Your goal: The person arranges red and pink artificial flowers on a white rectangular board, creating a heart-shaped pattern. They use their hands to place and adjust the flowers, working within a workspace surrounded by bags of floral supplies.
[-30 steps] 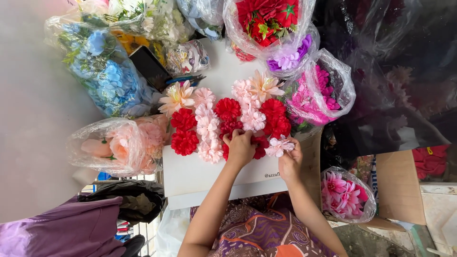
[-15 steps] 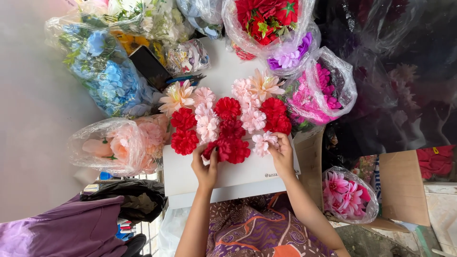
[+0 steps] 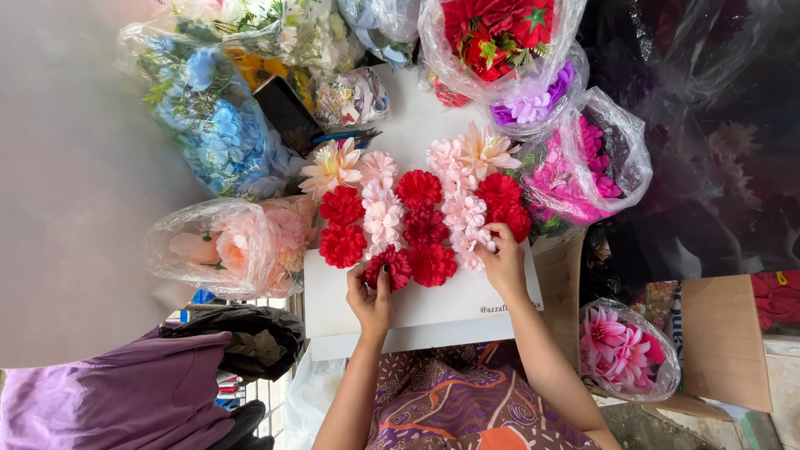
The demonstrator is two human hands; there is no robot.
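On a white board (image 3: 442, 304) lies an arrangement of fabric flowers: red blooms (image 3: 419, 188), light pink blooms (image 3: 382, 218) and two peach dahlias (image 3: 332, 165). My left hand (image 3: 372, 298) pinches a dark red flower (image 3: 392, 267) at the lower left of the arrangement. My right hand (image 3: 502, 260) rests its fingertips on a small pink bloom (image 3: 475, 242) at the lower right, beside a red flower (image 3: 512, 218).
Clear bags of flowers ring the board: peach roses (image 3: 229, 248) at left, blue (image 3: 212, 125) upper left, red (image 3: 492, 37) and purple (image 3: 533, 100) at top, magenta (image 3: 587, 171) right, pink (image 3: 625, 350) lower right. A black phone (image 3: 283, 108) lies upper left. A cardboard box (image 3: 725, 342) sits right.
My left hand left the centre red flower, moved down-left and now grips a dark red flower. My right hand shifted slightly up onto the pink blooms.
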